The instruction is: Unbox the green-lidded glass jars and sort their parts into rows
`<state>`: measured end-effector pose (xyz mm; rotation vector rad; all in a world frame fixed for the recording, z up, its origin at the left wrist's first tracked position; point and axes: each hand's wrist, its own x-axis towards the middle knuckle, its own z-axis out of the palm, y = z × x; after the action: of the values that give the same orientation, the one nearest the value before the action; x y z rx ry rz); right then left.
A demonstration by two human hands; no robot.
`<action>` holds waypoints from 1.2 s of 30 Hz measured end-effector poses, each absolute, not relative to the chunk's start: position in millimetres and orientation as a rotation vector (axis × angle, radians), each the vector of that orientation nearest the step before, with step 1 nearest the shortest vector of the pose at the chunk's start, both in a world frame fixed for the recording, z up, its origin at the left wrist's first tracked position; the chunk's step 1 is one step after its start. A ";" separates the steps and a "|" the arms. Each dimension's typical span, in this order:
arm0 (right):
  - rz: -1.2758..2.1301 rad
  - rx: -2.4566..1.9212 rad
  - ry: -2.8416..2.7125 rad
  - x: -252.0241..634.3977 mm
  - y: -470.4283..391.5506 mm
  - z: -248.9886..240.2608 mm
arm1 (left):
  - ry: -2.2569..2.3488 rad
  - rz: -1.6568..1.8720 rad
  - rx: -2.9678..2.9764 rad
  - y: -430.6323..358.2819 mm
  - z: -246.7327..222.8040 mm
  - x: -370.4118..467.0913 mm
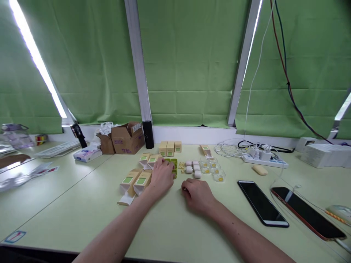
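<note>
Where the bench (82, 223) runs back toward the blinds, far to the left of the green pieces (174, 161), stands a clear bottle (18, 137); next, still well left of the green pieces, come a tissue pack (87, 155) and, closer to them but farther back, an open cardboard box (126, 140). Just left of the green pieces lie four beige cartons (142, 181), white flaps showing, while a black cylinder (148, 135) rises behind and to their left. The left hand (163, 174) reaches over the green pieces, fingertips on or right at them; its grip is hidden from above, so I cannot tell whether it grasps one. Directly behind the green pieces stand three upright cartons (170, 149). Small yellow pieces (181, 167) sit just to their right, followed by pale, rounded blocks (196, 174). The right hand (199, 193) rests nearer the person, right of the green pieces, fingers curled inward; whether anything is inside that grip I cannot tell. Farther right of the green pieces are clear cups (219, 176) with yellow centres, then a white phone (261, 202) and a power strip (264, 160) behind it.
</note>
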<state>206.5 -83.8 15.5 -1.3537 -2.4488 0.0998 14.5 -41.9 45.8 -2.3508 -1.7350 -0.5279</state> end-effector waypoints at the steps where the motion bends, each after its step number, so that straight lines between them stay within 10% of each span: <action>1: 0.042 -1.389 -2.441 210.8 -81.0 18.0 | -1.673 -0.570 -2.373 -43.0 45.2 17.5; 36: -0.299 -1.512 -2.300 251.5 -37.2 10.7 | -1.353 -0.200 -2.510 -30.6 27.5 72.8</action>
<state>251.5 -37.2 10.7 -1.5123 -2.3003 -0.2991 72.8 -30.6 27.5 -2.5099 -1.3527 -0.1999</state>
